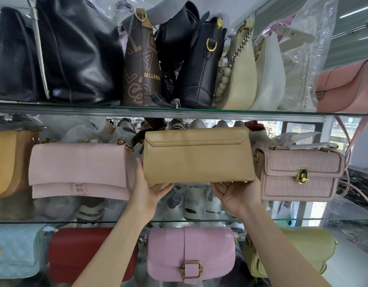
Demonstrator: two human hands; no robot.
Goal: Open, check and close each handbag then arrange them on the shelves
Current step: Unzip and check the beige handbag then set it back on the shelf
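A tan flap handbag (197,156) is held level in front of the middle glass shelf (179,221), its flap shut. My left hand (146,187) grips its lower left corner, thumb under the base and fingers behind the side. My right hand (237,193) cups its lower right corner from below. The bag sits between a pale pink flap bag (79,168) on its left and a mauve croc-textured bag (299,172) with a gold lock on its right. Whether the tan bag's base touches the glass cannot be told.
The top shelf (179,110) holds black, brown monogram, cream and salmon bags packed close. An orange bag (7,160) stands at the far left of the middle shelf. The bottom row has light blue, red, pink buckled (189,251) and yellow-green bags.
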